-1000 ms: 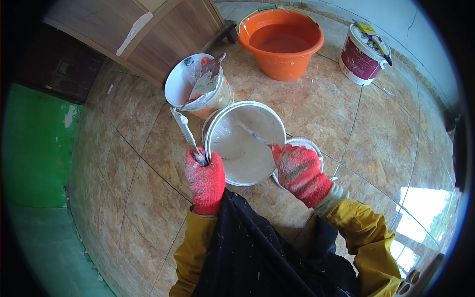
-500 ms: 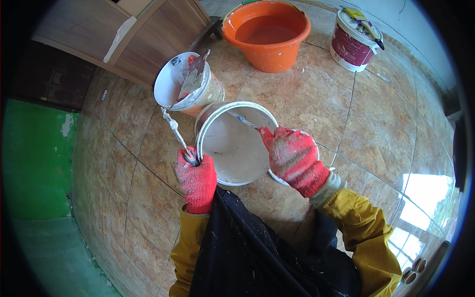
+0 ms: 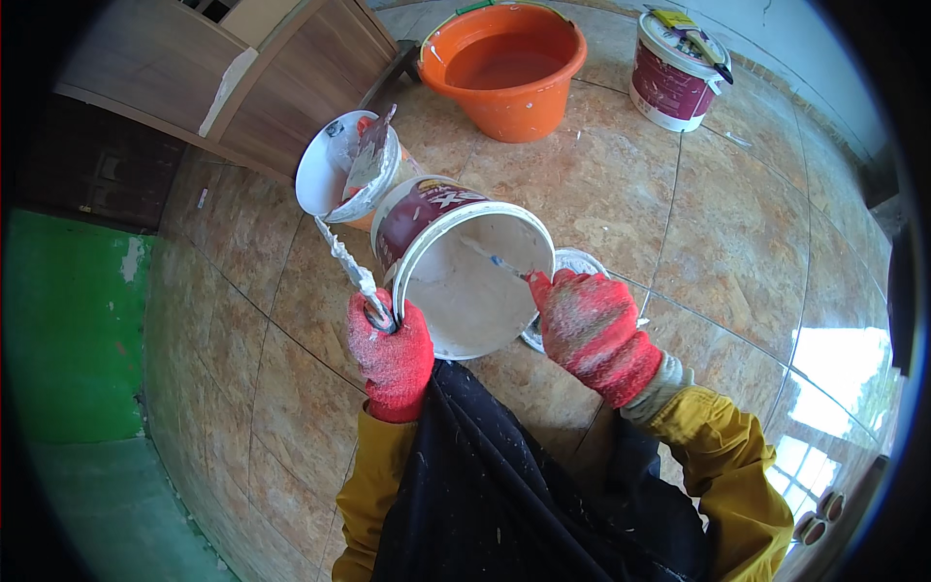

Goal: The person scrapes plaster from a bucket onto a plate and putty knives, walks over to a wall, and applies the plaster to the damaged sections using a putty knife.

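Your red-gloved left hand (image 3: pixel 391 354) is curled tight around the handle of a scraper (image 3: pixel 351 262) with white paste on it, right at the bucket's rim. The bucket (image 3: pixel 419 215) is tipped toward you in the middle of the frame. Your right hand (image 3: pixel 596 338) pinches a thin tool (image 3: pixel 497 261) that reaches inside it. An orange tub (image 3: pixel 524 109) sits at the top middle, and a pail (image 3: pixel 316 177) stands upper left of the bucket.

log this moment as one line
left hand: white-smeared tool, touching tilted bucket | right hand: blue-marked tool reaching inside | orange tub: beyond
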`<state>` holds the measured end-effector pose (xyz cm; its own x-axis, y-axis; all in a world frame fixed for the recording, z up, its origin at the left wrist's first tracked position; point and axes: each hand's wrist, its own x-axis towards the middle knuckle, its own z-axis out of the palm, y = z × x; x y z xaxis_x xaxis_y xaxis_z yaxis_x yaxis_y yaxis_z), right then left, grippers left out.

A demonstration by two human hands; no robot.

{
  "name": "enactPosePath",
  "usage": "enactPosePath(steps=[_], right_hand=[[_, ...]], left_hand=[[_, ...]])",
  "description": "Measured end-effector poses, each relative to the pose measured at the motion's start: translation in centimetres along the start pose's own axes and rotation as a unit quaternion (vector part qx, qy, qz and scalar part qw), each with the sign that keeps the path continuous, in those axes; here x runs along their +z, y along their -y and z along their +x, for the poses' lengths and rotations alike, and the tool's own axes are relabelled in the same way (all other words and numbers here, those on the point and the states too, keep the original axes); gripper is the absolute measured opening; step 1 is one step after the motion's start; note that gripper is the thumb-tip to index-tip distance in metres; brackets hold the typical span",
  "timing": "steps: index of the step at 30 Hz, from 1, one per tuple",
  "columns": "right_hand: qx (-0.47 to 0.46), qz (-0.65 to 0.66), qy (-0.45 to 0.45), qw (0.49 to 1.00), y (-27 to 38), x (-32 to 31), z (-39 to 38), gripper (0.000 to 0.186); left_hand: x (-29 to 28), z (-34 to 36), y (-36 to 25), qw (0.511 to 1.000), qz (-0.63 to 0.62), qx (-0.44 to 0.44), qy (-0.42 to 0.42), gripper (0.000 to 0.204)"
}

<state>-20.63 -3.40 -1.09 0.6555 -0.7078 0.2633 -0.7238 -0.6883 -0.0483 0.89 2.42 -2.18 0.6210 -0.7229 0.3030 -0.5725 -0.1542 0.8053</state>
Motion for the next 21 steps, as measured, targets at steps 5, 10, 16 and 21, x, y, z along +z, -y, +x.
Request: enactPosePath(steps=[5, 10, 16, 21], right_hand=[[0.065, 0.051, -0.006, 0.997, -1.2, -0.1, -0.7, 0.042], [0.128, 0.033, 0.033, 0.991, -1.7, -2.5, -0.9, 0.041], [0.134, 0.021, -0.006, 0.991, -2.9, -2.4, -2.0, 0.035], [0.204, 0.053, -0.023, 0.977, -2.5, -5.4, -1.4, 0.035]], left_hand=[[0.8, -0.8, -2.6, 0.998, -0.009, 0.064, -0.003, 0.022], [-0.4, -0.1, -3.3, 0.986, 0.037, 0.165, -0.006, 0.023], [0.2, -0.3, -9.0, 0.938, -0.327, -0.024, 0.117, 0.023], [-0.2, 1.8, -6.4, 0.923, -0.359, -0.071, 0.122, 0.028]])
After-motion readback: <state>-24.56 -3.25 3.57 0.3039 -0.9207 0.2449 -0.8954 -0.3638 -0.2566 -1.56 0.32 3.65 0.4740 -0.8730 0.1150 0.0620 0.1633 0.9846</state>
